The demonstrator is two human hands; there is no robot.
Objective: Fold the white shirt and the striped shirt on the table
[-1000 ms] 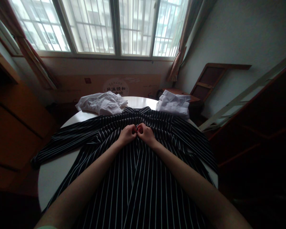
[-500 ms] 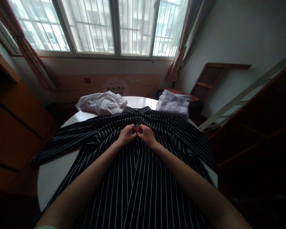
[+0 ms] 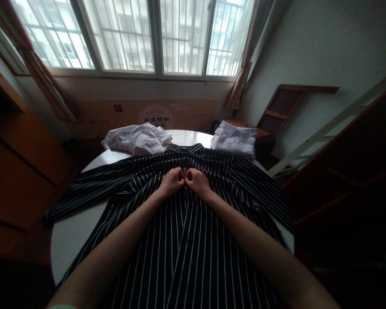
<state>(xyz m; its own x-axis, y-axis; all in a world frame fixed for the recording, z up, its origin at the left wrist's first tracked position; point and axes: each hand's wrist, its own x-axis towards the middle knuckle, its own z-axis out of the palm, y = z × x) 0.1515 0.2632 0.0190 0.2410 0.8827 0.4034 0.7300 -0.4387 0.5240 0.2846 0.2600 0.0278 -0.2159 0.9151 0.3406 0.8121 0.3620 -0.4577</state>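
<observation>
A long black shirt with white stripes lies spread face up, its collar at the far side and both sleeves reaching out sideways. On its front, below the collar, my left hand and my right hand meet, fingertips touching. Both are closed in a pinch at the shirt's front edge. The fingers cover whatever small part of the placket lies between them. Under the shirt is a round white table.
Crumpled white cloth lies at the table's far left, and a folded white garment at the far right. Behind stands a long cardboard box below the barred window. A wooden cabinet is on the left, a ladder on the right.
</observation>
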